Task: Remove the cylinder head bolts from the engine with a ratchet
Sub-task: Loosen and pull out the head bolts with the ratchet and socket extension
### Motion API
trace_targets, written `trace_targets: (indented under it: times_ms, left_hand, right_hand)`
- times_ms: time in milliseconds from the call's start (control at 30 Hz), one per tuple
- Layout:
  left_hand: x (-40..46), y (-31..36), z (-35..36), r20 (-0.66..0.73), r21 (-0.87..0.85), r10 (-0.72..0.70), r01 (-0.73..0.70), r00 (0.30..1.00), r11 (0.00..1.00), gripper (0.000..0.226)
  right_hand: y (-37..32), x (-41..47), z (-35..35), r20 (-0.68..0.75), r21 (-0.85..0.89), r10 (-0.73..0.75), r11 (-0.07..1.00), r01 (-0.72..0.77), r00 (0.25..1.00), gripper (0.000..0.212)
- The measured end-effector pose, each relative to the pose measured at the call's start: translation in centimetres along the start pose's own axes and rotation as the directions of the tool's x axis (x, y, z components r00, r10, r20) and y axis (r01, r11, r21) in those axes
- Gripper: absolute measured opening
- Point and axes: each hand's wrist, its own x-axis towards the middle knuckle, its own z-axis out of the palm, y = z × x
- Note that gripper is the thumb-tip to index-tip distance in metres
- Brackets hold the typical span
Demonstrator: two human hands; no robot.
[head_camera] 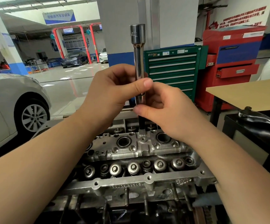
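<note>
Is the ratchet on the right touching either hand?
Apart. The head view shows the ratchet lying on the black stand, clear of the right hand and left hand.

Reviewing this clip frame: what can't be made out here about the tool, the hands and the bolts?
Head view only:
- Joint between the chrome extension and the dark bit: covered by the left hand and right hand.
- Whether the bit's tip is seated on a bolt: too small, dark.
- Ratchet handle on the black stand: cut off by the right edge.
- Cylinder head casting marks: blurred.

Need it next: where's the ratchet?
Head view, far right: the ratchet lies on the black stand beside the engine, under the wooden table's edge.
</note>
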Motion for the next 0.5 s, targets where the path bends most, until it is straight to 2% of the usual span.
trace_targets:
  times_ms: [200, 333, 433, 500]
  left_hand:
    - [-0.01, -0.02, -0.77, 0.011, -0.012, -0.027, 0.027, 1.000, 1.000, 0.022]
    - [-0.17, 0.25, -0.55, -0.002, 0.016, -0.033, 0.033, 0.999, 0.999, 0.026]
    - [0.01, 0.53, -0.09, -0.063, 0.054, -0.002, 0.005, 0.998, 0.999, 0.028]
    - [0.16, 0.51, -0.28, -0.076, 0.049, 0.008, -0.004, 0.997, 0.999, 0.031]
  right_hand:
    - [0.25, -0.09, -0.13, 0.105, 0.210, 0.024, 0.977, -0.046, 0.994, 0.029]
    - [0.44, 0.14, -0.05, 0.050, 0.129, 0.038, 0.991, -0.044, 0.998, 0.021]
    - [0.45, 0.18, 0.06, -0.030, 0.088, 0.034, 0.996, -0.031, 0.999, 0.033]
    - [0.43, 0.12, 0.01, -0.016, 0.107, 0.039, 0.994, -0.037, 0.999, 0.037]
